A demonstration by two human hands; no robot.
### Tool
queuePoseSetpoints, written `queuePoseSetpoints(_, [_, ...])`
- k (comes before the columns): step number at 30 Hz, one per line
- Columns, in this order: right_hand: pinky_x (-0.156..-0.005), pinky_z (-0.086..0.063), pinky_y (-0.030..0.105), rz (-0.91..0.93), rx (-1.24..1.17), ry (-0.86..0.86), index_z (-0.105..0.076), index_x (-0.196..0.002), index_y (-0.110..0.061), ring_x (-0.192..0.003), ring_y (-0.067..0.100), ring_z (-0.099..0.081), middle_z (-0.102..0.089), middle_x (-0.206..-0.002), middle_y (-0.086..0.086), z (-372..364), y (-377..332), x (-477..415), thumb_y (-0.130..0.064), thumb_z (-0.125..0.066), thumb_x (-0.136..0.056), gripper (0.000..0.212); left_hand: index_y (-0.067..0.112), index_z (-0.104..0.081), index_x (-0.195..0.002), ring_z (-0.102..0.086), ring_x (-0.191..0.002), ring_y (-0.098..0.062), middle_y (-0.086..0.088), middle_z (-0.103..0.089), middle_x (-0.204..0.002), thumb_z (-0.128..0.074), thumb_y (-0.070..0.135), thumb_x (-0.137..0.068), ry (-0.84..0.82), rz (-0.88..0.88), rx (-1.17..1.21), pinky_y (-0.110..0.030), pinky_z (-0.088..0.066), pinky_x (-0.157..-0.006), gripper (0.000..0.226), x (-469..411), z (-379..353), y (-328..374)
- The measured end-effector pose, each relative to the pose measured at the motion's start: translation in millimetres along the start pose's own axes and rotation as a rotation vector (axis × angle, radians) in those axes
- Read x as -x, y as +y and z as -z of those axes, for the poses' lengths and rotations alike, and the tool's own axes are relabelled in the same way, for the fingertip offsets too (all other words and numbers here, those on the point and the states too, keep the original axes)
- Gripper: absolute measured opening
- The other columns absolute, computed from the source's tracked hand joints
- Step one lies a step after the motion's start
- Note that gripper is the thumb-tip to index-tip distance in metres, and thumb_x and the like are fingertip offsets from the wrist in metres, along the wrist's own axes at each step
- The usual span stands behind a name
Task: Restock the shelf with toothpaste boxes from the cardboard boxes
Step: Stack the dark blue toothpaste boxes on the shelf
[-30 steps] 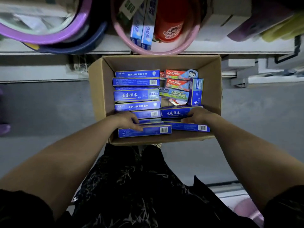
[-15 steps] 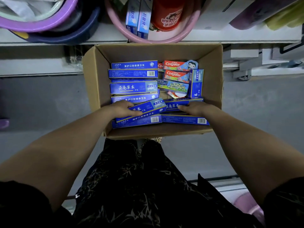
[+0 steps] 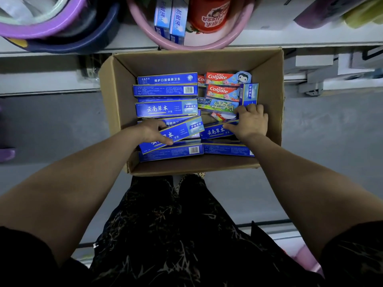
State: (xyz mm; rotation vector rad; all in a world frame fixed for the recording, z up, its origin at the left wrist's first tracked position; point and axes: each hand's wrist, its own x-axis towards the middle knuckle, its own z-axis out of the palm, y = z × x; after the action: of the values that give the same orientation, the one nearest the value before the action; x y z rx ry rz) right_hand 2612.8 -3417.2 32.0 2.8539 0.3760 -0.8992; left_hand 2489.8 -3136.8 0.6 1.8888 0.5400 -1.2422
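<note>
The left hand (image 3: 152, 131), low in the centre of the frame, gripped a tilted blue toothpaste box (image 3: 182, 131), thumb across its printed face and fingers curled over its upper edge. One end of it was raised above the flat blue boxes (image 3: 165, 109) stacked on the left side of the open cardboard box (image 3: 118, 96). The right hand (image 3: 251, 123), just right of centre, lay with its thumb along the top edge of a second blue box (image 3: 214, 131). Its curled fingers reached to the foot of an upright blue box (image 3: 249, 92) and a green box (image 3: 217, 105); whether it actually held anything could not be told. Above it lay two red Colgate boxes (image 3: 222, 77). The right wrist covered part of the nearest blue box, and a small red-and-white packet under the fingers was too hidden to identify. Both bare forearms stretched down from the lower corners into the carton, which sat on the floor (image 3: 51, 131) against the shelf (image 3: 290, 38). At the top of the frame a pink basin (image 3: 207, 45), cut off by the edge, held light-blue boxes (image 3: 170, 19).
</note>
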Motion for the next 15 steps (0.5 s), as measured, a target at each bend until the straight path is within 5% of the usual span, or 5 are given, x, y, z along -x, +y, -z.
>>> queuePoseSetpoints(6, [-0.101, -0.046, 0.046, -0.083, -0.231, -0.255, -0.041, -0.137, -0.021, -0.131, 0.034, -0.041, -0.044, -0.139, 0.014, 2.3, 4.8, -12.5, -0.046, -0.082, -0.076, 0.077, 0.021, -0.066, -0.11, -0.06, -0.107, -0.022, 0.0, -0.065, -0.113, -0.085, 0.038, -0.071, -0.062, 0.016, 0.076, -0.039, -0.048, -0.099, 0.046, -6.7, 7.8, -5.9])
queuePoseSetpoints(15, [-0.101, -0.045, 0.046, -0.042, 0.109, -0.414, -0.043, -0.141, -0.018, -0.137, 0.034, -0.033, -0.046, -0.142, 0.013, -3.8, 6.1, -16.9, -0.053, -0.08, -0.074, 0.084, 0.018, -0.064, -0.116, -0.056, -0.114, -0.021, 0.0, -0.062, -0.122, -0.084, 0.033, -0.074, -0.1, 0.044, 0.134, -0.04, -0.043, -0.104, 0.049, -11.1, 9.9, -6.0])
